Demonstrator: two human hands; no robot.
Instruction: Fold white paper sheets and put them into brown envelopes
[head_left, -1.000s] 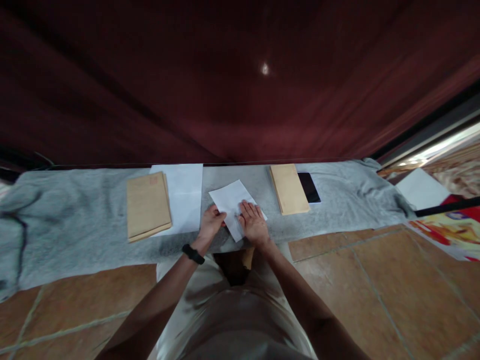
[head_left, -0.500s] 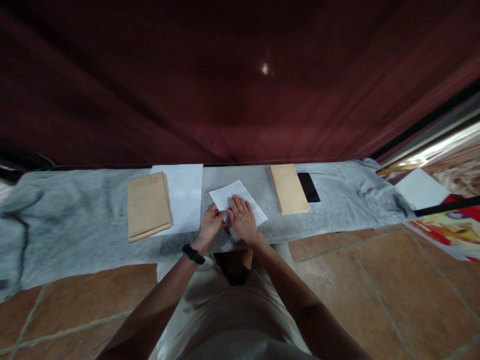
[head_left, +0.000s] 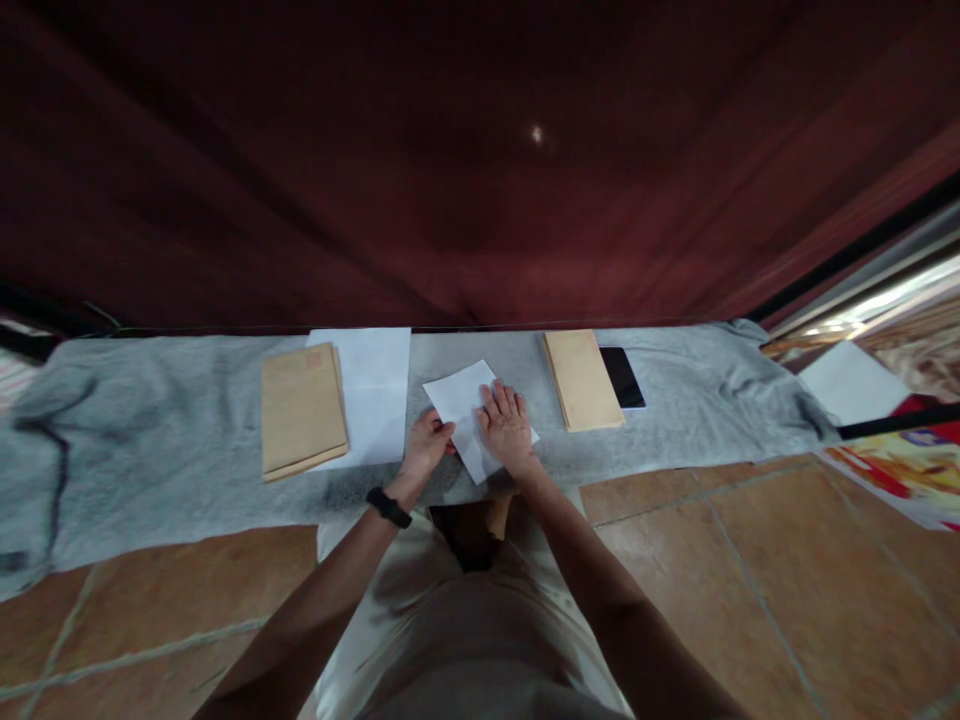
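A folded white sheet of paper point(head_left: 466, 400) lies tilted on the grey cloth in front of me. My left hand point(head_left: 427, 440), with a black band on its wrist, pinches the paper's left edge between thumb and fingers. Flat on the right part of the paper rests my right hand point(head_left: 505, 425), its fingers stretched out and somewhat spread. Left of the hands are larger white sheets point(head_left: 375, 395), partly covered by a stack of brown envelopes point(head_left: 302, 410). Another stack of brown envelopes point(head_left: 585, 380) lies to the right.
A dark phone point(head_left: 624, 378) sits beside the right envelopes, partly under them. Grey cloth point(head_left: 697, 390) covers the narrow bench. A dark red curtain point(head_left: 465, 200) hangs along its far edge. At the far right are a white panel point(head_left: 855, 383) and a colourful printed sheet point(head_left: 900, 470).
My right hand has slid to the right across the paper, uncovering its middle. My left hand keeps its hold on the left edge. The whole view has shifted slightly.
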